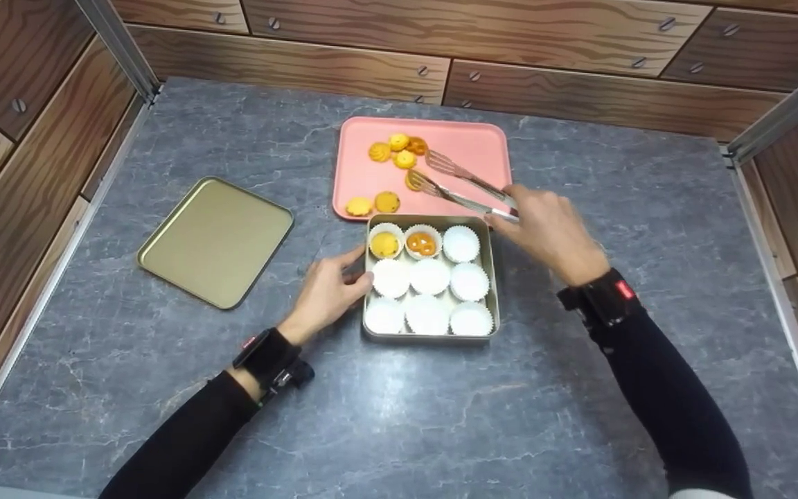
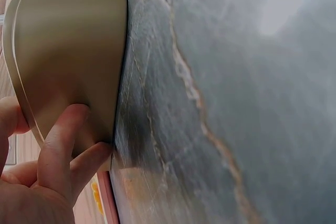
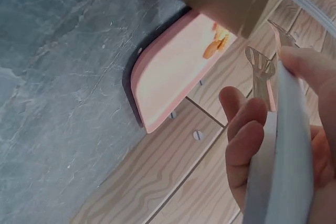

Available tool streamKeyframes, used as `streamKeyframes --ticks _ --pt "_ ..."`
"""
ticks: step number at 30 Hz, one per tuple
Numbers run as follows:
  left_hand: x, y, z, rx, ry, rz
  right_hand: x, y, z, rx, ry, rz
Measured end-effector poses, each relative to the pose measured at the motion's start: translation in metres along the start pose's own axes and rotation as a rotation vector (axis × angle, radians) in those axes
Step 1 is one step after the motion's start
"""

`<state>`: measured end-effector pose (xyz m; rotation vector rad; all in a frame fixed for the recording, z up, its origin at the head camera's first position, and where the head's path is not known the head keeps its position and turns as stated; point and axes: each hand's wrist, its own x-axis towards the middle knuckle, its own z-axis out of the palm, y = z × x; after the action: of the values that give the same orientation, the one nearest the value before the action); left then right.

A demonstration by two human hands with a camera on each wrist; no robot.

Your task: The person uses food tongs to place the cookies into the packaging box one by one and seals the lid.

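Observation:
My right hand (image 1: 548, 232) grips a pair of metal tongs (image 3: 286, 145) with slotted heads and pale handles. Their two heads stand apart over the pink tray (image 1: 468, 138); the lower one partly covers a yellow cookie (image 1: 412, 181). Near the upper head lies a pretzel-shaped cookie (image 1: 416, 145). With its fingers against the outer wall, my left hand (image 1: 326, 291) touches the left side of a square gold tin (image 2: 68, 66). White paper cups (image 1: 430, 277) fill the tin in rows. A round cookie (image 1: 384, 244) and a pretzel cookie (image 1: 421, 242) sit in two back cups.
More yellow cookies (image 1: 379, 152) lie on the tray's left half, two of them by its front edge. A gold lid (image 1: 219, 242) rests on the grey marbled table (image 1: 385, 416) to the left. Wood-patterned panels (image 1: 343, 66) border the table's back and sides.

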<state>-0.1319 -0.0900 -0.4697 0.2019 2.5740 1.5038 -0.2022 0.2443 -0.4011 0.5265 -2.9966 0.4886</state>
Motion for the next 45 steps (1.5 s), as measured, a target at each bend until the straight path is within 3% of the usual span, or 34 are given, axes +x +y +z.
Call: streamKeyframes --ticks 9,20,36,45 --pt "0.000 -0.001 0.001 0.015 0.014 0.001 0.021 0.000 0.008 -0.056 -0.021 -0.017" --pt "0.000 0.000 0.001 -0.003 0.012 -0.004 0.032 0.002 0.012 -0.067 -0.088 0.025" --pt "0.000 0.001 0.001 -0.008 0.010 0.001 0.029 0.008 0.015 -0.112 -0.050 -0.032" --pt "-0.001 0.001 0.000 0.007 0.018 0.004 0.021 0.015 0.015 -0.081 -0.003 -0.051"
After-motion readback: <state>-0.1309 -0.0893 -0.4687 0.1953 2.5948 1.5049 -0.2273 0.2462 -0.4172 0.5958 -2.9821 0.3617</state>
